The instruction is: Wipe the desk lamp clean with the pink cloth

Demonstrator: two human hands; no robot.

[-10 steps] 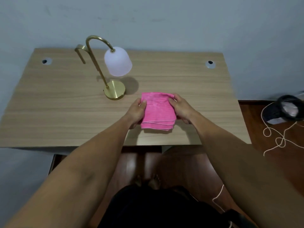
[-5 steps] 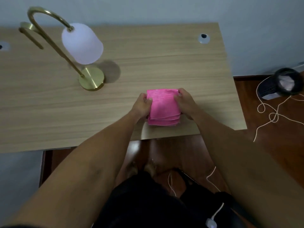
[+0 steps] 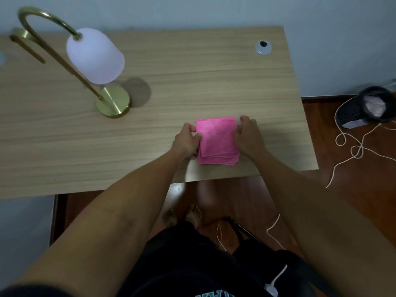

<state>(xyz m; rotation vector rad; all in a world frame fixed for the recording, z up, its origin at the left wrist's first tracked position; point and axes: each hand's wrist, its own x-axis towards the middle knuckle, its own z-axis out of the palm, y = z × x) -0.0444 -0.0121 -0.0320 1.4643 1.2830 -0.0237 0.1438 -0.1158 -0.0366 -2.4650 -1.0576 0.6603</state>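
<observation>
Both hands are at the folded pink cloth (image 3: 217, 140), one on each side: the left hand (image 3: 186, 139) pinches its left edge with thumb on top and fingers curled beneath, and the right hand (image 3: 248, 136) presses against its right edge with the fingers bent along the fold, though how far they wrap under I cannot tell. From the head view looking down, the cloth lies as a neat square stack of several layers on the wooden desk (image 3: 192, 82), close to the near edge and toward the right end. The desk lamp (image 3: 85, 61) stands well apart from it, off to the far left: a round brass base (image 3: 113, 101) sits flat on the wood, a thin brass stem rises at a slant from it and bends over in a hook, and a frosted white shade (image 3: 95, 55) hangs from the hook's end, above the desk and just beside the base. A small round cable grommet (image 3: 263, 47) is set in the desk near the far right corner. On the reddish floor to the right lies a dark rounded object (image 3: 364, 107) I cannot identify, with a white cord (image 3: 353, 146) looping loosely beside it. The person's bare forearms reach in from below, and bare feet show under the desk edge.
</observation>
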